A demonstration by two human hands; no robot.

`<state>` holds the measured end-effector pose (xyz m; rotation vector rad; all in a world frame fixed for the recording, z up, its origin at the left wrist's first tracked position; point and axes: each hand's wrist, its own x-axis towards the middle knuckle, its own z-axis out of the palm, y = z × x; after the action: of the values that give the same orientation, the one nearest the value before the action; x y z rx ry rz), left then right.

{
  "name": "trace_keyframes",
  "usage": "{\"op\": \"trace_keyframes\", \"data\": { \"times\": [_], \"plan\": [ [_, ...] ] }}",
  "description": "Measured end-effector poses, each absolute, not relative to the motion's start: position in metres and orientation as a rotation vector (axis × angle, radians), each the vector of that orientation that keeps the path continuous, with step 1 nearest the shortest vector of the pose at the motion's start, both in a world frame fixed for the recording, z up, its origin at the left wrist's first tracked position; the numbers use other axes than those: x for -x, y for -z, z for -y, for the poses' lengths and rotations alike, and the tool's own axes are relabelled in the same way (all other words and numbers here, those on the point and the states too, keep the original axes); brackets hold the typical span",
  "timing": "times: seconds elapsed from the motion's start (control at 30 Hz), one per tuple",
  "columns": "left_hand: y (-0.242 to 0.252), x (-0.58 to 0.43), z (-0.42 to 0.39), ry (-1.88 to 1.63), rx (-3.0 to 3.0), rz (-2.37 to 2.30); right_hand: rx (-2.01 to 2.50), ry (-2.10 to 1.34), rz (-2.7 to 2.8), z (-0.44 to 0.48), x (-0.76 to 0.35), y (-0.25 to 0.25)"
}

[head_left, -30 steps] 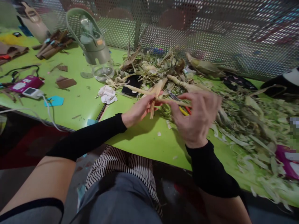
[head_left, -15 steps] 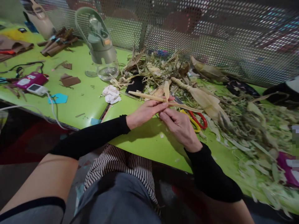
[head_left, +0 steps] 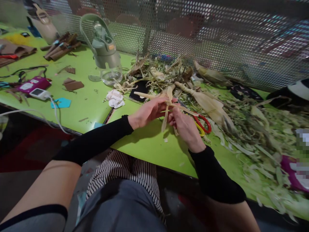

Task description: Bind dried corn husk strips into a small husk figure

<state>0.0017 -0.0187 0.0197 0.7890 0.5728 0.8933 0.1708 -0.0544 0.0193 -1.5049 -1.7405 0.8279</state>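
Observation:
Pale corn husk strips (head_left: pixel 170 94) cross one another between my two hands, just above the green table. My left hand (head_left: pixel 149 112) is closed around the crossing from the left, and a rolled end sticks out beyond its fingers. From the right, my right hand (head_left: pixel 186 127) has its fingers pinched at the strips close to the crossing. One strip end hangs down between the hands, and another points right, over the scissors (head_left: pixel 205 124) with red and yellow handles. Part of the crossing is hidden by my fingers.
Behind the hands lies a heap of dry husks (head_left: pixel 159 72) with a large husk bundle (head_left: pixel 207 103). A black phone (head_left: pixel 140 88), crumpled tissue (head_left: pixel 115 98) and water bottle (head_left: pixel 106 54) stand left of it. A perforated metal screen (head_left: pixel 173 29) closes off the back.
A strip end now hangs down between my hands. My left fingers have lifted and spread somewhat around the crossing, and my right hand has shifted slightly up and left.

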Motion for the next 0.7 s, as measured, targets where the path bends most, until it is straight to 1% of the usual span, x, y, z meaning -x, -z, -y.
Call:
{"op": "trace_keyframes", "data": {
  "times": [0.1, 0.17, 0.27, 0.4, 0.6, 0.7],
  "plan": [
    [-0.021, -0.001, 0.022, -0.905, -0.812, -0.601, 1.483, -0.835, 1.504, 0.051, -0.172, -0.018],
    [-0.018, -0.002, 0.023, -0.920, -0.866, -0.639, 1.413, -0.859, 1.443, 0.052, -0.171, -0.018],
    [-0.014, -0.003, 0.023, -0.912, -0.936, -0.731, 1.359, -0.887, 1.458, 0.055, -0.168, -0.019],
    [-0.017, -0.003, 0.026, -0.864, -0.982, -0.747, 1.339, -0.796, 1.465, 0.057, -0.168, -0.021],
    [-0.027, -0.004, 0.028, -0.828, -0.888, -0.756, 1.331, -0.827, 1.567, 0.058, -0.165, -0.024],
    [-0.025, -0.003, 0.023, -0.800, -0.865, -0.728, 1.295, -0.769, 1.543, 0.061, -0.161, -0.022]
  ]
}}
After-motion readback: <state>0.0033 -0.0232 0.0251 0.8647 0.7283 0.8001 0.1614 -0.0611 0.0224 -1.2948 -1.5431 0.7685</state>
